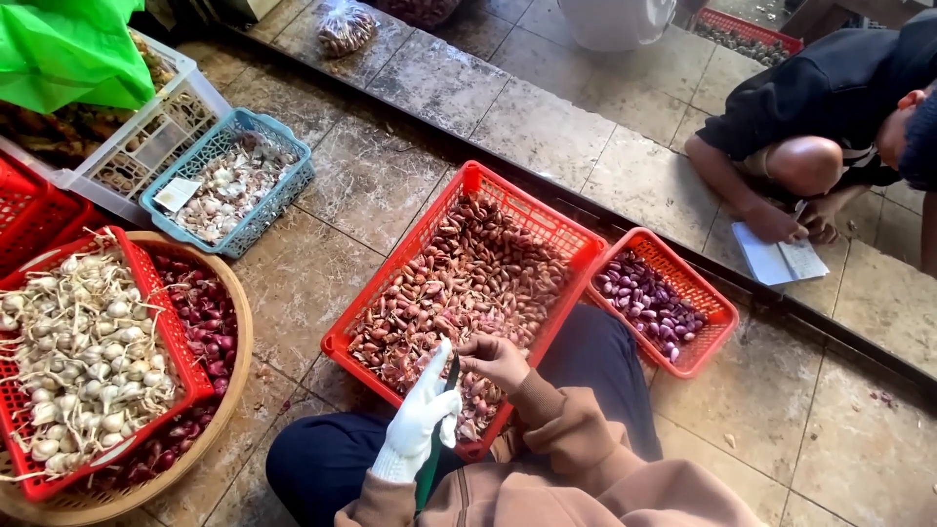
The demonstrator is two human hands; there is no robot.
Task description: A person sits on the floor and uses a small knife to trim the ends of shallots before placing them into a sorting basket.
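At the far left, a green plastic bag (68,49) bulges over a white crate (161,122), its corner sagging toward the floor. Just right of it, a pale rectangular label (177,193) lies flat inside a blue basket (278,137) of peeled garlic cloves. Below these, a red basket (146,283) of whole garlic bulbs sits in a round woven tray (239,342) with dark red shallots around it.

Toward the middle, a large red basket (547,220) of unpeeled shallots stands on the tiled floor before the person's knees. The left hand (422,418), in a white glove, is wrapped around a knife (436,444) with a green handle; its long axis runs nearly upright in the view, dark blade tip pointing up toward the basket, handle end down toward the lap. Just beside it, the bare right hand (496,358) is curled, fingertips pinching a shallot (472,344) over the basket's near edge.

Further right, a small red basket (717,307) holds purple peeled shallots. Beyond it, another person's hand rests on a white paper sheet (781,261).
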